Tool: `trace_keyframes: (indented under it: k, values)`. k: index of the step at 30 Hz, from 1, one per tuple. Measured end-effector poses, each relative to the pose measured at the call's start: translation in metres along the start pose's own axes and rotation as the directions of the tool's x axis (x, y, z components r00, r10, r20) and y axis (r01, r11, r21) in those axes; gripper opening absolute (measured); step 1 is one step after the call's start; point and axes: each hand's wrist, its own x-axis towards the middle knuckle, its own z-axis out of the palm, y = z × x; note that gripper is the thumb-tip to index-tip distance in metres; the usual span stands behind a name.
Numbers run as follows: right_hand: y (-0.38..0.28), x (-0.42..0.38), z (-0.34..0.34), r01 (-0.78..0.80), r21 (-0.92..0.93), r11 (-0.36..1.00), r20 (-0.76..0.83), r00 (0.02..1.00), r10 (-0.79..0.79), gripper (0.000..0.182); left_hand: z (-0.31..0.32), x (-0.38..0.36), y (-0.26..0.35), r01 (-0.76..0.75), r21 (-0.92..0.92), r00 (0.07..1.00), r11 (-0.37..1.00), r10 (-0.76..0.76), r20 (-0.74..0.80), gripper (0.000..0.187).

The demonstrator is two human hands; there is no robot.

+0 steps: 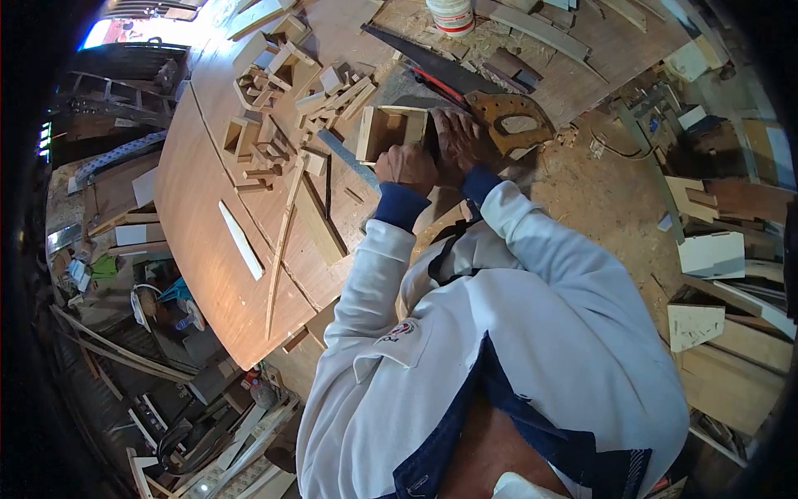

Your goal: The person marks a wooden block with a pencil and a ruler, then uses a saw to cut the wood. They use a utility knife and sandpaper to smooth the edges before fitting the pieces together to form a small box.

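Observation:
A small open wooden box [391, 133] with pale edges stands on the workbench, its hollow facing up towards me. My left hand [407, 169] is closed on the box's near edge, knuckles up. Against the box's right side, which looks dark, my right hand [460, 148] presses with its fingers close together; its fingertips are partly hidden. Just right of that hand lies a handsaw [511, 121] with a worn wooden handle, its dark blade running to the upper left. A grey-blue strip [347, 156] lies left of the box.
Small wooden frames and offcuts [274, 79] are heaped on the bench's left part. Long thin strips [287, 233] and a white tapered piece [241, 239] lie nearer. A white bucket [450, 15] stands at the back. Boards [715, 254] are stacked along the right.

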Motion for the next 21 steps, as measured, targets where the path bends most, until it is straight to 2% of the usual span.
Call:
trace_keyframes:
  k: [3, 6, 9, 11, 14, 17, 21]
  values:
    - [-0.004, 0.001, -0.003, -0.011, 0.031, 0.999, -0.022, 1.0, 0.012, 0.089, 0.0, 0.001, -0.002, -0.014, 0.003, 1.0, 1.0, 0.014, 0.012, 0.024]
    - [0.0, 0.0, 0.005, 0.04, -0.013, 0.999, -0.097, 0.994, -0.041, 0.09, -0.001, 0.001, -0.001, -0.015, -0.02, 1.0, 1.0, 0.015, 0.006, 0.024]
    - [0.009, -0.003, 0.019, 0.015, -0.031, 0.999, -0.1, 0.995, -0.018, 0.081, 0.005, 0.001, -0.006, -0.027, -0.05, 1.0, 0.998, 0.027, -0.011, 0.024]
    - [0.033, -0.009, 0.05, 0.049, -0.202, 0.978, -0.174, 0.981, -0.085, 0.069, 0.008, 0.001, -0.007, -0.043, -0.058, 0.999, 0.997, 0.041, -0.022, 0.024]
    - [0.032, -0.01, 0.051, 0.054, -0.132, 0.99, -0.208, 0.975, -0.081, 0.062, 0.01, -0.001, -0.007, -0.005, -0.057, 1.0, 0.998, 0.004, -0.025, 0.024]
    - [0.033, -0.009, 0.05, 0.048, -0.135, 0.99, -0.162, 0.984, -0.07, 0.063, 0.012, 0.002, -0.008, -0.033, -0.062, 0.999, 0.998, 0.03, -0.041, 0.023]
    - [0.041, -0.009, 0.06, 0.077, -0.091, 0.993, -0.188, 0.978, -0.093, 0.064, 0.012, 0.001, -0.012, -0.057, -0.099, 0.998, 0.993, 0.053, -0.045, 0.023]
